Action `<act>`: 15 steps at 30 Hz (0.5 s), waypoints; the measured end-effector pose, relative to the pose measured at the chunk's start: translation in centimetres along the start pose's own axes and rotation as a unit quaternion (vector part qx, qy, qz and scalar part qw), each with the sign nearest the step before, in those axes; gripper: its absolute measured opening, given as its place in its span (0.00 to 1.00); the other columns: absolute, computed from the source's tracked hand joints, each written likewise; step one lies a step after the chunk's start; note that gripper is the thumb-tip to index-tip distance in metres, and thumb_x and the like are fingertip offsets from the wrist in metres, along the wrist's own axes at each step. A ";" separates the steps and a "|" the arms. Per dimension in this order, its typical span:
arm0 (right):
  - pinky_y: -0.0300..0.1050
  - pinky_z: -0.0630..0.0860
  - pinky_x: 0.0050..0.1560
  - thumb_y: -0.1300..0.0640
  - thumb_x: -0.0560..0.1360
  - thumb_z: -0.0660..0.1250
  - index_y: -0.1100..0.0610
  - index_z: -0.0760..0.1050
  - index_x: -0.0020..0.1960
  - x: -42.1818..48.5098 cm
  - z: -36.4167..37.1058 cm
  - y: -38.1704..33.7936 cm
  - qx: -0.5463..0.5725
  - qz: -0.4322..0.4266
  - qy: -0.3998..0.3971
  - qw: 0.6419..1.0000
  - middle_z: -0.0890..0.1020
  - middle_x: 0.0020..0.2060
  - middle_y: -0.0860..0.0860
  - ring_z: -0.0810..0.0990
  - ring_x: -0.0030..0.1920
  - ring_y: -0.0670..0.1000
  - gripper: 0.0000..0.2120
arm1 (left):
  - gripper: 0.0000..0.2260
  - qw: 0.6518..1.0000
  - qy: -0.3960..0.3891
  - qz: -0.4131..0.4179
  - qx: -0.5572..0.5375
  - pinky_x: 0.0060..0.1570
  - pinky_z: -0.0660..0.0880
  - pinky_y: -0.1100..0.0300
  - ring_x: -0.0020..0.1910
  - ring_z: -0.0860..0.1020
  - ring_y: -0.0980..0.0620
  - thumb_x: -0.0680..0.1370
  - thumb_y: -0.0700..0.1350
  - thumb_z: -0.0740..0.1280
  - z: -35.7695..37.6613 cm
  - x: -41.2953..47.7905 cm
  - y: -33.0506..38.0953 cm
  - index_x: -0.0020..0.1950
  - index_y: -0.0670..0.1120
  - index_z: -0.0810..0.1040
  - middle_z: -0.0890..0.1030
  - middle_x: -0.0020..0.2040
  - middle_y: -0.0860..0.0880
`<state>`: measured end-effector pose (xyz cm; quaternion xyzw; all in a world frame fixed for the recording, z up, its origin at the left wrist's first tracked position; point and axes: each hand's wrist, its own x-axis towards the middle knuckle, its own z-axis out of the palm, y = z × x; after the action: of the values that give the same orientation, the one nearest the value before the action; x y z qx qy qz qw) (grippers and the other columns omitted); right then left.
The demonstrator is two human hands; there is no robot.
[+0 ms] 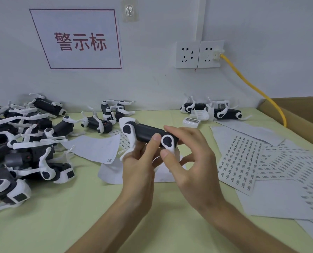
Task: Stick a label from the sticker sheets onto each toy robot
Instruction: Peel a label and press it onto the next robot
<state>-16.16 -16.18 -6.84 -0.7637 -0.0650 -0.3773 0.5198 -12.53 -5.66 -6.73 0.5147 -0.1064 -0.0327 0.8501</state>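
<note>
One toy robot [148, 133] is held above the desk [79, 207], gripped by the left hand [139, 167] and pinched by the right hand [188, 152]. A crooked label could result if it is twisted.

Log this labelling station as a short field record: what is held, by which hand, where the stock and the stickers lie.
held item: toy robot, black body, white legs, lifted above the table
left hand: grips the robot from below
right hand: fingers on its right end
robot pile: left side of table
small group of robots: far right, by the wall
sticker sheets: flat, right of the hands
cardboard box: right edge
</note>
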 end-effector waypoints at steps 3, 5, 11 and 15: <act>0.53 0.81 0.40 0.54 0.73 0.71 0.48 0.80 0.64 -0.1 0.3 -0.2 -0.006 -0.001 -0.001 1.000 0.78 0.55 0.44 0.79 0.59 0.52 0.19 | 0.18 1.000 0.023 0.007 0.019 0.39 0.79 0.65 0.41 0.86 0.51 0.72 0.57 0.71 0.0 0.0 -0.1 0.50 0.43 0.83 0.86 0.42 0.48; 0.53 0.81 0.41 0.53 0.73 0.71 0.48 0.80 0.64 -0.3 0.4 -0.3 -0.009 0.002 -0.003 1.000 0.78 0.55 0.44 0.79 0.59 0.51 0.19 | 0.15 0.999 0.033 0.001 0.020 0.39 0.80 0.64 0.41 0.85 0.50 0.75 0.57 0.71 -0.1 0.0 -0.2 0.46 0.45 0.84 0.85 0.40 0.48; 0.52 0.81 0.42 0.53 0.72 0.71 0.49 0.80 0.64 -0.3 0.4 -0.5 -0.008 0.004 0.001 1.000 0.78 0.55 0.46 0.79 0.59 0.52 0.20 | 0.18 0.999 0.029 -0.007 0.020 0.38 0.80 0.63 0.40 0.86 0.51 0.77 0.60 0.66 -0.1 0.1 -0.1 0.37 0.51 0.85 0.85 0.38 0.49; 0.53 0.81 0.43 0.54 0.73 0.71 0.48 0.80 0.63 -0.3 0.3 -0.6 -0.003 0.001 0.009 1.000 0.78 0.55 0.46 0.79 0.59 0.52 0.19 | 0.16 1.000 0.008 -0.012 0.010 0.39 0.80 0.64 0.42 0.85 0.51 0.73 0.57 0.74 -0.3 0.3 0.2 0.50 0.45 0.84 0.85 0.44 0.47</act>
<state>-16.51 -15.61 -6.60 -0.7621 -0.0584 -0.3833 0.5184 -12.19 -5.41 -6.67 0.5246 -0.0935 -0.0379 0.8454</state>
